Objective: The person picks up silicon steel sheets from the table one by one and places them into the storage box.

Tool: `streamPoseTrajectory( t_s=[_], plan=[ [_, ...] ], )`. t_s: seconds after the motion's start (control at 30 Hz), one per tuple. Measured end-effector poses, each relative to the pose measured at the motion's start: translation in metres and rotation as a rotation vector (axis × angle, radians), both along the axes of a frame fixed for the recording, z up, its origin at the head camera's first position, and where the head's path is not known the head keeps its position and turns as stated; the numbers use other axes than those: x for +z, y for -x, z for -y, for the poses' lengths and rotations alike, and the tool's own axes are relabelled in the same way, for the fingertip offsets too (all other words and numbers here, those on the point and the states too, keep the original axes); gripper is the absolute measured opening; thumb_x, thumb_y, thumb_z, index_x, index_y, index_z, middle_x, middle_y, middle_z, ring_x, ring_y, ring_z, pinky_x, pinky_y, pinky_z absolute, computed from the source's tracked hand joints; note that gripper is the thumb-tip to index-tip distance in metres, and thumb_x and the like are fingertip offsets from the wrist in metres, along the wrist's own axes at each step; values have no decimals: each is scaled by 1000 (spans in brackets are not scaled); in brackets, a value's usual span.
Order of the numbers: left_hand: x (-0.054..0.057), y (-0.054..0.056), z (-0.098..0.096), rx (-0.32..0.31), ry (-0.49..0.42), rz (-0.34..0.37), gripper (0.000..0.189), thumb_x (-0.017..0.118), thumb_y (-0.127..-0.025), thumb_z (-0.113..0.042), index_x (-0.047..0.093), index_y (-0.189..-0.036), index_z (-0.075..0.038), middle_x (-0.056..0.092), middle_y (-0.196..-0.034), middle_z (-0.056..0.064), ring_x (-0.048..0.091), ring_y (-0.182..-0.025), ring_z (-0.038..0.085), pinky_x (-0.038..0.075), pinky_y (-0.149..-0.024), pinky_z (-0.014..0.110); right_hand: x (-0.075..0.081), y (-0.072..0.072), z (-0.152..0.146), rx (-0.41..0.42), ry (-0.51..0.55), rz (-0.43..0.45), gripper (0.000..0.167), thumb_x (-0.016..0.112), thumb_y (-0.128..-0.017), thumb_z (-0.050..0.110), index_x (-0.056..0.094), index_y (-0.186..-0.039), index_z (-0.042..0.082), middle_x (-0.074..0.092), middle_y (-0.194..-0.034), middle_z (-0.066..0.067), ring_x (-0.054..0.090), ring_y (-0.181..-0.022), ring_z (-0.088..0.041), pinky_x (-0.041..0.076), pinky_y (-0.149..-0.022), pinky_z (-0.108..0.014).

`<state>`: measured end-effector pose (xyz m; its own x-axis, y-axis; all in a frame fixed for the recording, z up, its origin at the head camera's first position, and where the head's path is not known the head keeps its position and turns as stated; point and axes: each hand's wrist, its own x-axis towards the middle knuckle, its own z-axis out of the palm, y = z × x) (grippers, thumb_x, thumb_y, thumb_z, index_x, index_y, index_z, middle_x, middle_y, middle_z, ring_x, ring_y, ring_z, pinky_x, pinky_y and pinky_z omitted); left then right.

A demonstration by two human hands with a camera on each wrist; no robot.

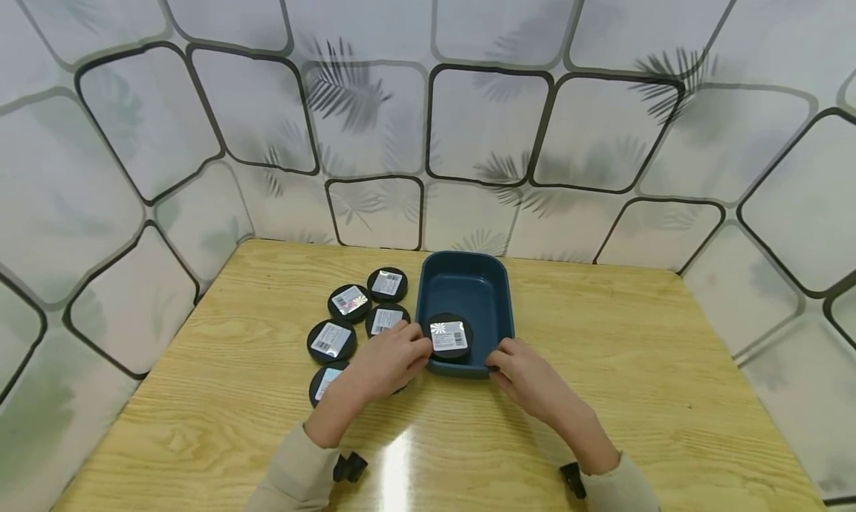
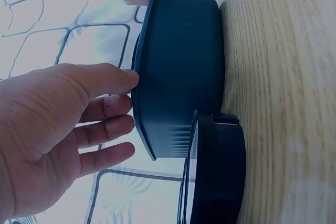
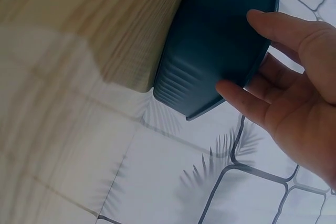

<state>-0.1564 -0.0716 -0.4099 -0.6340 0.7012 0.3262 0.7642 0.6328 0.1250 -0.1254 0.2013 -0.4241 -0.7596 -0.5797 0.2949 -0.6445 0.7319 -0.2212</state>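
A dark blue rectangular bin [image 1: 495, 311] stands on the table, with one round black disc-shaped container [image 1: 449, 336] inside at its near left, white label upward. My left hand [image 1: 391, 360] is at the bin's near left rim beside that container. In the left wrist view the thumb of the left hand [image 2: 58, 114] touches the rim, other fingers bent toward the bin's opening. My right hand [image 1: 535, 382] grips the near right corner; in the right wrist view the thumb of the right hand [image 3: 294, 87] lies on the outer wall, some fingertips hidden behind the rim.
Several more labelled black round containers [image 1: 331, 339] lie left of the bin, some partly hidden by the left hand and forearm. One round container [image 2: 218, 171] stands close to the bin's wall. A patterned curtain [image 1: 374, 215] rises behind the wooden table [image 1: 602, 423].
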Motion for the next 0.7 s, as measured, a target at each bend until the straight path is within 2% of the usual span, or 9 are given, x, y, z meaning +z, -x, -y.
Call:
streamPoseTrajectory(
  t_s=[0.27, 0.47, 0.7],
  plan=[
    [1, 0, -1, -2, 5, 6, 9, 71, -92, -17, 64, -87, -19, 52, -84, -3, 47, -76, 15, 42, -61, 25, 1, 0, 0, -28, -13, 16, 14, 79, -81, 3, 69, -89, 9, 55, -87, 0, 53, -81, -15, 50, -70, -30],
    [3, -1, -2, -3, 21, 2, 7, 71, -93, -18, 65, -88, -19, 53, -85, -3, 48, -77, 15, 43, -64, 27, 1, -1, -2, -12, -6, 16, 13, 79, -82, 4, 69, -89, 9, 55, -87, 1, 52, -80, -15, 49, -69, -29],
    [0, -2, -6, -33, -1, -33, 10, 73, -91, -17, 65, -86, -18, 52, -83, -3, 49, -76, 16, 44, -65, 28, 0, -4, -7, 5, 16, 27, 12, 78, -83, 3, 69, -89, 10, 54, -86, 2, 50, -79, -13, 48, -67, -27]
  ],
)
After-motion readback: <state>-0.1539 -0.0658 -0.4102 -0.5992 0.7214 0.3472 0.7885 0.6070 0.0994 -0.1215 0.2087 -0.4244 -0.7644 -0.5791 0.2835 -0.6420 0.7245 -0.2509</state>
